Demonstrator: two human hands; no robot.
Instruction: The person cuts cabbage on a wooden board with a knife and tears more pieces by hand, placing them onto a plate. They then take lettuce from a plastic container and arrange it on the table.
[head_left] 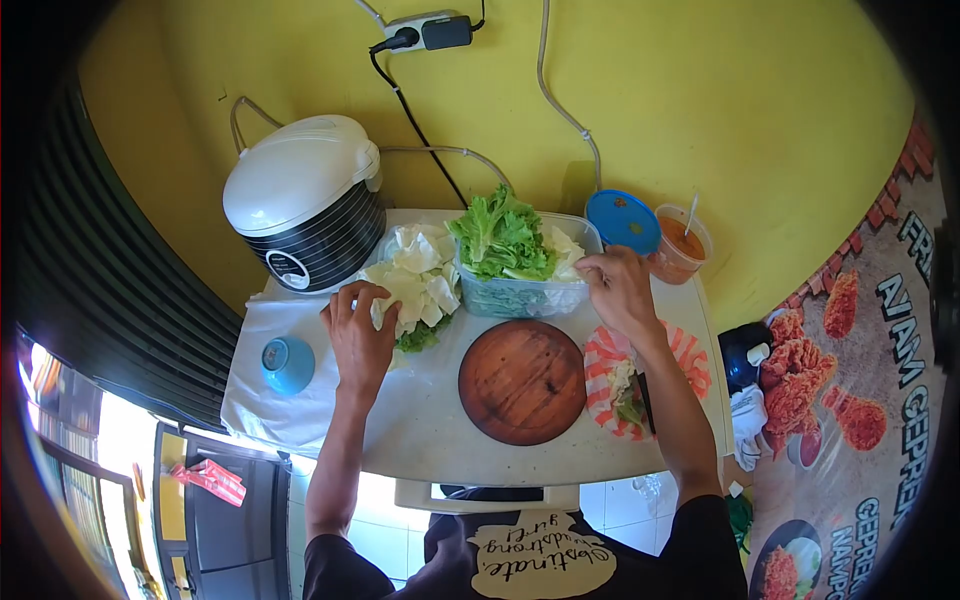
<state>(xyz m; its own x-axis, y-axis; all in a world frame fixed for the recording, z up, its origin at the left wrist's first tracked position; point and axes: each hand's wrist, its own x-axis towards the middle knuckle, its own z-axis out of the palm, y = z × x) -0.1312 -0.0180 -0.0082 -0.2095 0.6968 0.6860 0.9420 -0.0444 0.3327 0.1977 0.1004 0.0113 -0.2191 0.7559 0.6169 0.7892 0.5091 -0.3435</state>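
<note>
My left hand (360, 335) is at the pile of torn cabbage leaves (415, 270), its fingers curled closed on a pale leaf at the near left side. Some green lettuce (422, 334) shows under that pile. My right hand (618, 285) is at the right end of a clear plastic container (510, 298), fingers pinched together beside the cabbage (564, 252) in it; what they grip is hidden. Green lettuce (502, 235) rises above the container's rim. In front of it lies a round wooden cutting board (522, 382).
A rice cooker (305, 205) stands back left, with a blue cup (287, 364) nearer. At the back right are a blue lid (622, 222) and a tub of orange-red sauce (680, 245). A striped plastic bag (605, 375) with scraps and a knife (646, 403) lie under my right forearm.
</note>
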